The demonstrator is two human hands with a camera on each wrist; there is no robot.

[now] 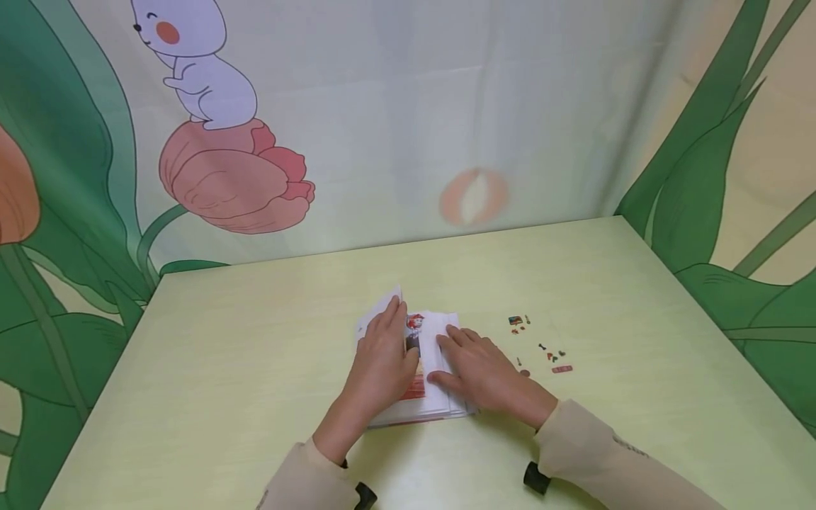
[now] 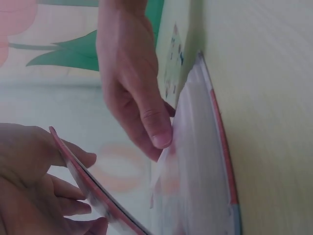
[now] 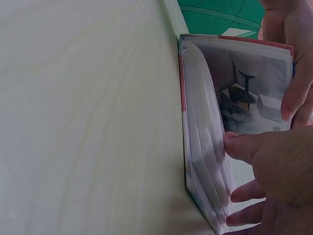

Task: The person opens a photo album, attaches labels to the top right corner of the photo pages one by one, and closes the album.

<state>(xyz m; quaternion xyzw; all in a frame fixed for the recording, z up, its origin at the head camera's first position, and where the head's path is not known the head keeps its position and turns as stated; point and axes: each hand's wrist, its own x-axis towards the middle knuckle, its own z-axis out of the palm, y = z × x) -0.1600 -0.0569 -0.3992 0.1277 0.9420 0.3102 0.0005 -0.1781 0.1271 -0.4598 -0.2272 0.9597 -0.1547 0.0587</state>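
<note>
A thick photo album (image 1: pixel 435 405) lies opened on the table, with white sleeve-like pages and a red-and-white cover. My left hand (image 1: pixel 380 354) holds the raised left cover (image 2: pixel 93 183) by its edge, with the thumb on the inner side and the fingers behind. A colourful picture (image 1: pixel 416 388) shows between the hands, partly hidden by the left hand. My right hand (image 1: pixel 479 363) rests on the right-hand pages (image 3: pixel 208 132) with its fingers spread and its thumb pointing toward the middle. In the right wrist view, a grey picture (image 3: pixel 244 93) shows inside the lifted cover.
Right of the album, several tiny colourful cut-outs or stickers (image 1: pixel 552 356) lie on the pale table (image 1: pixel 255 340), among them a small red strip (image 1: pixel 562 369). A printed curtain (image 1: pixel 382 142) hangs behind the table's far edge. Black wrist straps (image 1: pixel 537 478) sit by the sleeves.
</note>
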